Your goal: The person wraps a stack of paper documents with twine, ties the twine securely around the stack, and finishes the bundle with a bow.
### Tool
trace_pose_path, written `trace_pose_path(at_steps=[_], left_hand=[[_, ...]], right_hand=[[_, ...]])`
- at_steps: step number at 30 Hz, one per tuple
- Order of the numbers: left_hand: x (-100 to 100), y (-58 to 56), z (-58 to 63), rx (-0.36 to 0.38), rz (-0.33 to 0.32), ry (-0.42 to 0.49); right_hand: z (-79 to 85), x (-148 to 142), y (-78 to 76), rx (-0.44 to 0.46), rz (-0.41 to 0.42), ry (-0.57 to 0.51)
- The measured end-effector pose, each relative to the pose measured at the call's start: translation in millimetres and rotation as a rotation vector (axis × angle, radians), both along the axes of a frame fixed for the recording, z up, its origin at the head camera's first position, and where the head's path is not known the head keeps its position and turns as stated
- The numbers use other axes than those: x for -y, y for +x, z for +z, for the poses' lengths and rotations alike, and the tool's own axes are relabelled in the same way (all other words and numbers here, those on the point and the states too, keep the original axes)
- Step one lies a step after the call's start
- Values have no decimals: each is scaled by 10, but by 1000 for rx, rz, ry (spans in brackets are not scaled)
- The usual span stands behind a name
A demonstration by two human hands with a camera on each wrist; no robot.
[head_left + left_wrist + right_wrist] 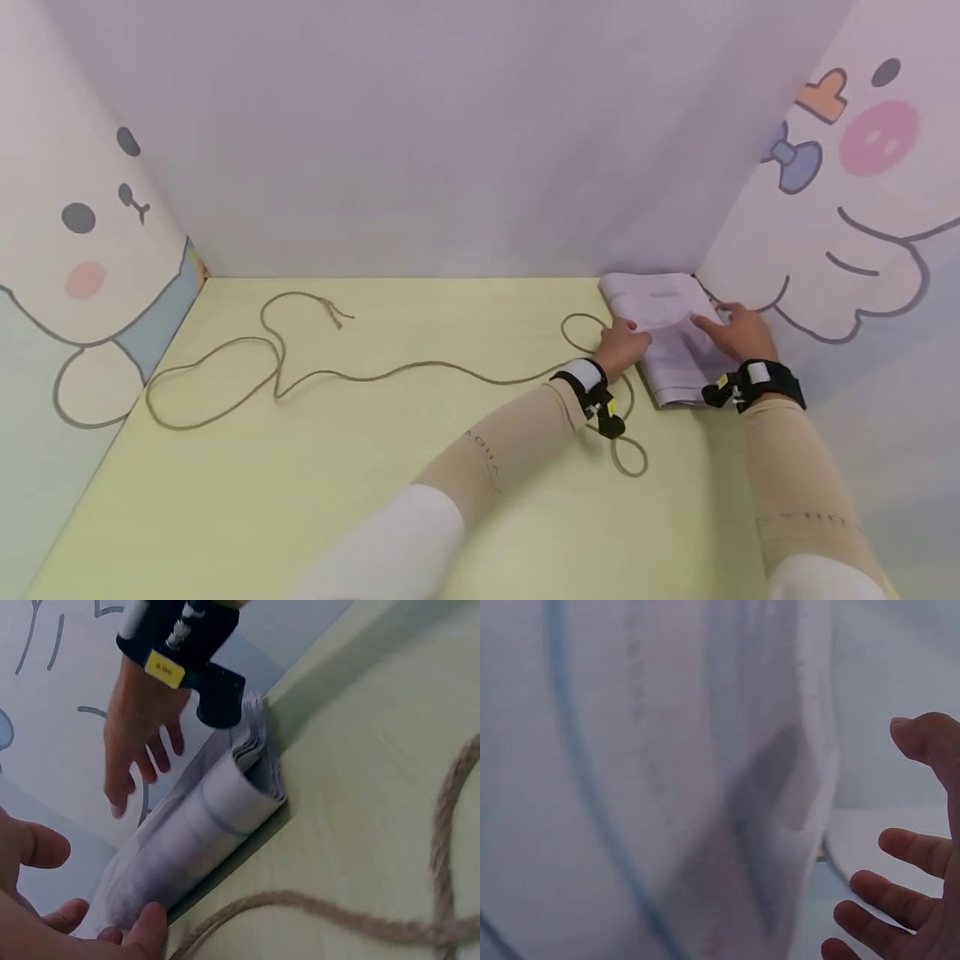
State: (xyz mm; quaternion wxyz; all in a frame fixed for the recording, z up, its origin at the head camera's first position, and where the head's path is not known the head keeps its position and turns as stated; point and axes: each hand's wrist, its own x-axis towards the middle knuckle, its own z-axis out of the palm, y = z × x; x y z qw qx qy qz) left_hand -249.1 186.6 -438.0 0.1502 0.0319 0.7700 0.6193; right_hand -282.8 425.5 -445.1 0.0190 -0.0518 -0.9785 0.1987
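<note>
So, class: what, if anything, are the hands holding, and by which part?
Nothing appears held; the left hand and right hand flank the pale lilac, folded, rectangular bundle of thin sheeting.

Beige lettered sleeves, white upper sleeves, black wristbands, yellow labels

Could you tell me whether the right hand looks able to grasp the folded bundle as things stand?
Probably yes: the right hand is close beside the folded bundle, with nothing visible between them.
</note>
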Motion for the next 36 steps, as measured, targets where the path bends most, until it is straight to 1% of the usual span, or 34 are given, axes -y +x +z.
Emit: trace_pose_path(at_steps=[3,5,8,10,12,13,14,16,19,20,21,23,25,26,28,30,32,33,35,36], left_hand=[[-116,77,-63,29,18,-43],[-166,92,-97,45,34,-34],[-198,84,-135,72,77,51],[-195,79,-167,107,92,113],[-186,87,-192,125,102,146],[-182,98,-204,148,92,180],[-182,112,-222,185,59,232],[-192,154,-244,282,-29,320],[-244,236,-261,434,-160,483],[-256,259,-261,458,-194,513],[-263,277,-255,466,-207,525],[-270,300,-250,435,-212,562],[-261,307,-242,384,-199,553],[-252,307,-237,359,-205,548],[-235,307,-214,311,-223,530],[-203,301,-160,259,-262,506],[-148,284,-84,185,-332,468],[-118,274,-36,143,-363,434],[-50,249,63,58,-428,392],[-12,238,114,21,-455,370]], right_hand=[[-198,-82,32,106,-28,25],[-261,-98,58,128,-60,41],[-295,-85,65,102,-105,49],[-304,-64,55,98,-102,57],[-315,-42,45,103,-87,51],[-320,-33,43,113,-83,40],[-323,-26,46,124,-84,24],[-333,-31,50,150,-96,-20],[-312,-36,71,204,-145,-95],[-290,-28,80,220,-162,-118],[-270,-19,88,231,-176,-140],[-226,-5,98,264,-209,-187],[-192,-1,105,292,-250,-247],[-176,-2,111,305,-272,-281],[-139,-21,125,322,-314,-341],[-68,-23,150,312,-360,-449],[36,1,179,292,-392,-654],[96,16,191,279,-403,-786],[221,56,205,250,-420,-1068],[286,81,212,235,-420,-1191]])
